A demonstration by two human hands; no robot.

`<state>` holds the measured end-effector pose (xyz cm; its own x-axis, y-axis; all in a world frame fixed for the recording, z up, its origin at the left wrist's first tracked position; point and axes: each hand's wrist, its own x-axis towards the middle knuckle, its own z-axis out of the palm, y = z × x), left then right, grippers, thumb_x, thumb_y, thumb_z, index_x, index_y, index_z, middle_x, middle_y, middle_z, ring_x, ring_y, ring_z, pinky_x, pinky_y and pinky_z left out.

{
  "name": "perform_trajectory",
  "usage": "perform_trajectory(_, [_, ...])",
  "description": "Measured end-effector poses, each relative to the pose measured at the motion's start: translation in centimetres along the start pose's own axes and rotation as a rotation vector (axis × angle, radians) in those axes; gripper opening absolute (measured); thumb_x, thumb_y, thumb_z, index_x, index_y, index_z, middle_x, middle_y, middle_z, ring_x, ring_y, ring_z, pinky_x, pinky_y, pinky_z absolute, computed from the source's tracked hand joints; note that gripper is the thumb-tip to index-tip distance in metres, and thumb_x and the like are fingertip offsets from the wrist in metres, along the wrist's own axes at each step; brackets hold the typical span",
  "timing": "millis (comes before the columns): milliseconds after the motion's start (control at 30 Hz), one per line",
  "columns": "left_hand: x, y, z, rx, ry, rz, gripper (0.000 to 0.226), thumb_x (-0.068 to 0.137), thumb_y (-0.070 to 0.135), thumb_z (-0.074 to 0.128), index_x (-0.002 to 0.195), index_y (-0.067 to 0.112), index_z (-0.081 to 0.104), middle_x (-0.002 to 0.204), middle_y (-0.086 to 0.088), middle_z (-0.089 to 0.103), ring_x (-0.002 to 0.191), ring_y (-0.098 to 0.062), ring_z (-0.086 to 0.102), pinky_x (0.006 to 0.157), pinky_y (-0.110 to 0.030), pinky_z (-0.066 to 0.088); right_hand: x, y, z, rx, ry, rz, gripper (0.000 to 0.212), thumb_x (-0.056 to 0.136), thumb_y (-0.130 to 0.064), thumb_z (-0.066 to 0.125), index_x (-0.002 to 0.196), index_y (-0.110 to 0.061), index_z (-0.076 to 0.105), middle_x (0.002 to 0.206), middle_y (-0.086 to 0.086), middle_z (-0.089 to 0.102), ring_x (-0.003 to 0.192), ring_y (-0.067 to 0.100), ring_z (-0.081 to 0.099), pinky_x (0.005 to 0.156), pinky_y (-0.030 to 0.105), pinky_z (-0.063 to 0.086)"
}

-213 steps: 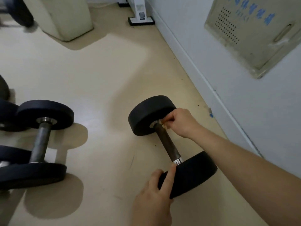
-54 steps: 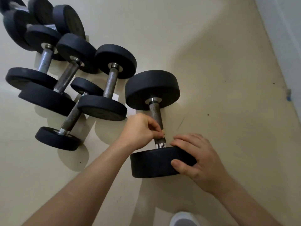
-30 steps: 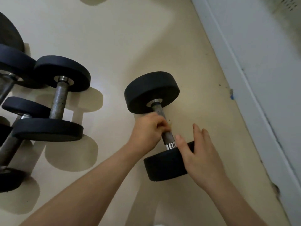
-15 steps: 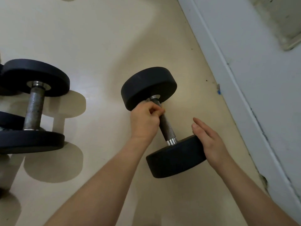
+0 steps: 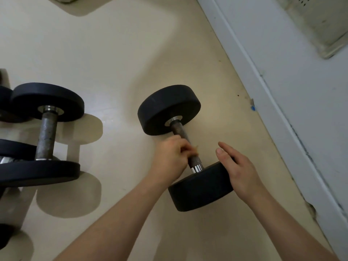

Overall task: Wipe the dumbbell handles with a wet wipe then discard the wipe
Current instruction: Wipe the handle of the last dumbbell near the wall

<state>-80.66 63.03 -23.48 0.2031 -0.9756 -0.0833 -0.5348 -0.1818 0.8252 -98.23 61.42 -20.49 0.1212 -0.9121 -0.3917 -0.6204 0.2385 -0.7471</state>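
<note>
A black dumbbell lies on the beige floor, its dark rusty handle running toward me. My left hand is curled around the near half of the handle, pinching a small tan-stained wet wipe against it; only a scrap of the wipe shows past my fingers. My right hand rests with straight fingers on top of the near weight head, steadying it.
A second dumbbell with a grey handle lies on the left, with parts of others at the left edge. A white wall with baseboard runs along the right, carrying a cream panel. Open floor lies between the two dumbbells.
My left hand has slid with the wipe down the handle from the far weight head toward the near one. My right hand stays on the near head.
</note>
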Motion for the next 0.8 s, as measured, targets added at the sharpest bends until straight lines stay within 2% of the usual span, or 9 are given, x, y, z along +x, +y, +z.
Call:
perform_trajectory(133, [2.2, -0.9, -0.3, -0.214, 0.421, -0.228, 0.008, 0.082, 0.019, 0.073, 0.077, 0.023, 0.07, 0.083, 0.009, 0.065, 0.075, -0.003, 0.058, 0.076, -0.019, 0.051, -0.1, 0.3, 0.6, -0.022, 0.003, -0.024, 0.055, 0.087, -0.06, 0.047, 0.135, -0.032, 0.05, 0.14, -0.009, 0.049, 0.126, 0.007, 0.042, 0.098, 0.024, 0.029])
perform_trajectory(200, [0.8, -0.5, 0.3, -0.322, 0.345, -0.258, 0.012, 0.081, 0.018, 0.074, 0.075, 0.027, 0.069, 0.08, 0.011, 0.067, 0.074, -0.001, 0.062, 0.07, -0.013, 0.051, -0.1, 0.3, 0.7, -0.022, 0.021, -0.027, 0.055, 0.085, -0.06, 0.048, 0.132, -0.032, 0.052, 0.137, -0.01, 0.052, 0.125, 0.007, 0.044, 0.099, 0.024, 0.03])
perform_trajectory(267, [-1.1, -0.3, 0.3, -0.338, 0.124, -0.234, 0.013, 0.08, 0.016, 0.075, 0.075, 0.027, 0.071, 0.078, 0.012, 0.068, 0.073, 0.002, 0.063, 0.067, -0.013, 0.052, -0.1, 0.1, 0.5, -0.018, 0.016, -0.035, 0.051, 0.086, -0.056, 0.049, 0.131, -0.031, 0.054, 0.135, -0.009, 0.054, 0.12, 0.005, 0.046, 0.096, 0.022, 0.031])
perform_trajectory(367, [-1.0, -0.5, -0.5, -0.252, -0.2, -0.19, 0.018, 0.078, 0.013, 0.076, 0.072, 0.029, 0.069, 0.077, 0.012, 0.068, 0.074, 0.001, 0.065, 0.074, -0.023, 0.057, 0.0, 0.1, 0.3, -0.001, 0.011, -0.033, 0.043, 0.092, -0.048, 0.051, 0.13, -0.029, 0.056, 0.133, -0.009, 0.055, 0.118, 0.003, 0.046, 0.095, 0.021, 0.03])
perform_trajectory(433, [0.3, -0.5, -0.9, -0.138, -0.151, -0.114, 0.022, 0.078, 0.017, 0.076, 0.071, 0.034, 0.065, 0.084, 0.014, 0.065, 0.082, -0.004, 0.063, 0.079, -0.025, 0.055, 0.0, 0.0, 0.2, 0.012, 0.014, -0.032, 0.052, 0.085, -0.055, 0.049, 0.129, -0.028, 0.057, 0.132, -0.011, 0.056, 0.119, 0.001, 0.046, 0.097, 0.02, 0.031])
perform_trajectory(533, [0.7, 0.0, -0.4, -0.275, 0.117, -0.157, 0.022, 0.079, 0.017, 0.075, 0.07, 0.035, 0.064, 0.086, 0.012, 0.064, 0.083, -0.005, 0.062, 0.079, -0.024, 0.055, 0.3, 0.0, 0.0, 0.048, 0.035, -0.028, 0.052, 0.083, -0.054, 0.049, 0.128, -0.028, 0.057, 0.128, -0.011, 0.056, 0.109, -0.006, 0.048, 0.088, 0.009, 0.031])
perform_trajectory(600, [-0.2, -0.1, 0.3, -0.341, -0.029, -0.197, 0.022, 0.079, 0.016, 0.075, 0.069, 0.034, 0.066, 0.082, 0.01, 0.068, 0.081, -0.005, 0.065, 0.081, -0.031, 0.056, 0.6, 0.3, -0.2, 0.042, 0.05, -0.019, 0.045, 0.087, -0.052, 0.048, 0.126, -0.032, 0.055, 0.128, -0.007, 0.053, 0.104, -0.007, 0.048, 0.081, 0.006, 0.032])
perform_trajectory(700, [-1.0, -0.6, 1.0, -0.18, -0.219, -0.153, 0.022, 0.077, 0.019, 0.078, 0.066, 0.035, 0.066, 0.08, 0.014, 0.068, 0.08, -0.005, 0.065, 0.081, -0.036, 0.057, 0.0, -0.3, -1.2, -0.173, 0.128, 0.085, 0.046, 0.091, -0.057, 0.036, 0.129, -0.033, 0.048, 0.131, 0.003, 0.046, 0.113, 0.013, 0.048, 0.09, 0.021, 0.036])
perform_trajectory(800, [0.4, 0.4, 0.8, -0.04, -0.06, -0.011, 0.015, 0.081, 0.022, 0.073, 0.072, 0.031, 0.065, 0.082, 0.018, 0.057, 0.08, 0.001, 0.056, 0.076, -0.014, 0.049, -2.1, -2.5, -1.2, -0.568, 0.141, 0.083, 0.073, 0.084, -0.071, 0.02, 0.138, -0.026, 0.037, 0.131, 0.011, 0.046, 0.118, 0.027, 0.046, 0.094, 0.04, 0.039])
